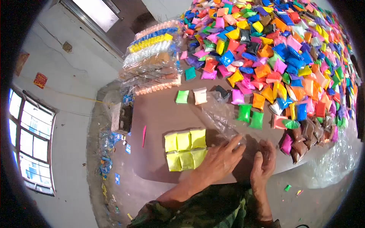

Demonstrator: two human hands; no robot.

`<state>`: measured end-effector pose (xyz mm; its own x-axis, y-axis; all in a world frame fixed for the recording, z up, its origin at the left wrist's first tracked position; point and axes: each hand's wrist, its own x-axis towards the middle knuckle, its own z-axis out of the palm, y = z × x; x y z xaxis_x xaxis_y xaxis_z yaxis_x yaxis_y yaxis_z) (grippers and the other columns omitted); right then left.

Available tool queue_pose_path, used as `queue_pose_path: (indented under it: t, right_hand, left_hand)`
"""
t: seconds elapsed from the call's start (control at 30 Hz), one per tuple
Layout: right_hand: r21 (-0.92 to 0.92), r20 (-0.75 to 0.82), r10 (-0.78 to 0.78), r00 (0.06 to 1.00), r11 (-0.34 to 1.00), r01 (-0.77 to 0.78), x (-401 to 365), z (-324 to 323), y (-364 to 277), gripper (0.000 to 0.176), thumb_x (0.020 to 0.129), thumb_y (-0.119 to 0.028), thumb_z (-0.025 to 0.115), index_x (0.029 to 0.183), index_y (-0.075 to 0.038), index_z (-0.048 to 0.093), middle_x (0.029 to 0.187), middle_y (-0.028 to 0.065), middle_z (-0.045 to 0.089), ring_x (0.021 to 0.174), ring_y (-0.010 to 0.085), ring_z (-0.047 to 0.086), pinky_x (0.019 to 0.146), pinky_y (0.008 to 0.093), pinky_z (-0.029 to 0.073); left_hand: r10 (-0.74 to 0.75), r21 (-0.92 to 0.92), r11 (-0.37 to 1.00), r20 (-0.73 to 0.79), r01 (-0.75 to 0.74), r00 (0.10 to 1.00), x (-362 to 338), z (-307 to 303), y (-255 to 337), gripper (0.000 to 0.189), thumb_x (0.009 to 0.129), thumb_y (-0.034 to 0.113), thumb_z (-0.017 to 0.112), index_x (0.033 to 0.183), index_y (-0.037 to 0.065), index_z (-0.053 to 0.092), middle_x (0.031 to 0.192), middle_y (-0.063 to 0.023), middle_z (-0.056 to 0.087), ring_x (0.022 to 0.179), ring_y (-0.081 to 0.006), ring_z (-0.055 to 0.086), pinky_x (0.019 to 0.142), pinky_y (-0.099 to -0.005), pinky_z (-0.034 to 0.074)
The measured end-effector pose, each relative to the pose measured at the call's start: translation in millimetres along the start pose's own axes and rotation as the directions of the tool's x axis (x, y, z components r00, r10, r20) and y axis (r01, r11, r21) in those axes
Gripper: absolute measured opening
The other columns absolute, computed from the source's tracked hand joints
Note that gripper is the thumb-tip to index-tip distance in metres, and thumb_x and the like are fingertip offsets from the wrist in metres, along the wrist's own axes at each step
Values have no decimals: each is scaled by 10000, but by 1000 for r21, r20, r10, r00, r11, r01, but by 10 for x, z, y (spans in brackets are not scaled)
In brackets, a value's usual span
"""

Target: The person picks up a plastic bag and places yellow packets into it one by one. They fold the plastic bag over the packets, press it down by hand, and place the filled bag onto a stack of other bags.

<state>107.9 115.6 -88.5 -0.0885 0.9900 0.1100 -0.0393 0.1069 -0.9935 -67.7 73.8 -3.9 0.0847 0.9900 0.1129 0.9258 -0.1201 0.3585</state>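
Observation:
Six yellow packets (184, 141) lie in two rows on the brown table (152, 114). My left hand (224, 156) is just right of them, its fingers at the lower end of a clear plastic bag (218, 117); whether they pinch the film is hard to tell. My right hand (264, 161) is curled near the table's front edge, fingers bent toward the thumb, with what may be clear film at the fingertips. Beyond the hands lie two green packets (244, 113), a light green packet (182, 97) and a pale peach packet (199, 96).
A large heap of coloured packets (281, 49) covers the table's far right. Bagged rows of packets (152, 57) are stacked at the back left. A pink stick (144, 136) lies on the left, brown packets (299, 148) at the right edge, beside clear plastic sheeting (330, 163).

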Motion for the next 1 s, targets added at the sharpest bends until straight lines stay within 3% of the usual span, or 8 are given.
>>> queue_pose_path:
  t: [0.13, 0.23, 0.3, 0.4, 0.6, 0.7, 0.9, 1.0]
  right_hand:
    - [-10, -5, 6, 1000, 1000, -6, -13, 36, -34, 538, 1034, -85, 597, 1535, 38, 445, 1417, 187, 615, 1329, 288, 595, 1150, 410, 451]
    - [-50, 10, 12, 1000, 999, -11, -16, 5, -71, 543, 1031, -88, 599, 1535, 34, 440, 1418, 202, 619, 1326, 298, 595, 1149, 416, 455]
    - [-62, 7, 22, 1000, 998, -22, -24, 2, -83, 547, 1032, -93, 604, 1536, 36, 437, 1422, 206, 617, 1331, 298, 592, 1150, 415, 454]
    - [-22, 2, 6, 1000, 1000, -6, -12, 48, -52, 544, 1031, -94, 609, 1530, 41, 440, 1422, 210, 617, 1349, 296, 585, 1151, 411, 453]
    - [-23, 6, 15, 1000, 1000, -15, 2, 46, -60, 542, 1019, -83, 621, 1518, 46, 452, 1412, 208, 622, 1336, 294, 598, 1130, 402, 473]
    - [-52, 11, 34, 999, 998, -34, 0, 30, -95, 538, 1010, -65, 626, 1509, 49, 462, 1399, 204, 630, 1303, 295, 621, 1104, 400, 496]
    - [-54, -18, -30, 999, 998, 29, -3, 55, -8, 509, 1002, -57, 641, 1479, 46, 494, 1363, 198, 650, 1260, 291, 647, 1090, 405, 509]
    - [-22, -22, 3, 1000, 1000, -3, -4, 69, -55, 499, 1003, -61, 640, 1471, 45, 502, 1351, 197, 653, 1257, 290, 646, 1089, 405, 508]
  left_hand:
    - [120, 60, 992, -205, -110, 971, -178, -39, -143, 253, 938, 201, 756, 1141, 52, 734, 1283, -105, 693, 1128, -287, 713, 886, -386, 627]
    - [-152, -11, 988, -238, 154, 959, -367, -319, -276, 249, 897, 173, 811, 1095, 34, 751, 1170, -119, 736, 1046, -266, 739, 872, -371, 631]
    - [-392, -135, 919, -248, 369, 886, -590, -307, -517, 264, 872, 138, 838, 1095, 21, 758, 1127, -134, 749, 958, -255, 748, 836, -367, 626]
    - [-483, -175, 871, -144, 459, 863, -753, -480, -641, 294, 864, 125, 842, 1124, 20, 755, 1083, -149, 757, 879, -265, 743, 789, -367, 614]
    - [-407, -50, 913, -146, 404, 902, -755, -446, -603, 378, 851, 194, 864, 1169, 28, 746, 1113, -143, 757, 860, -275, 732, 758, -368, 603]
    - [-462, 8, 886, -61, 463, 885, -717, -471, -589, 423, 845, 239, 876, 1192, 37, 740, 1121, -140, 756, 874, -288, 736, 768, -370, 608]
    - [-408, 5, 913, 36, 408, 912, -758, -393, -584, 446, 862, 298, 862, 1214, 54, 739, 1166, -142, 757, 866, -299, 749, 763, -388, 616]
    - [-475, -26, 875, 136, 483, 869, -699, -431, -503, 495, 913, 382, 778, 1300, 86, 695, 1226, -150, 739, 1134, -370, 707, 959, -464, 562]
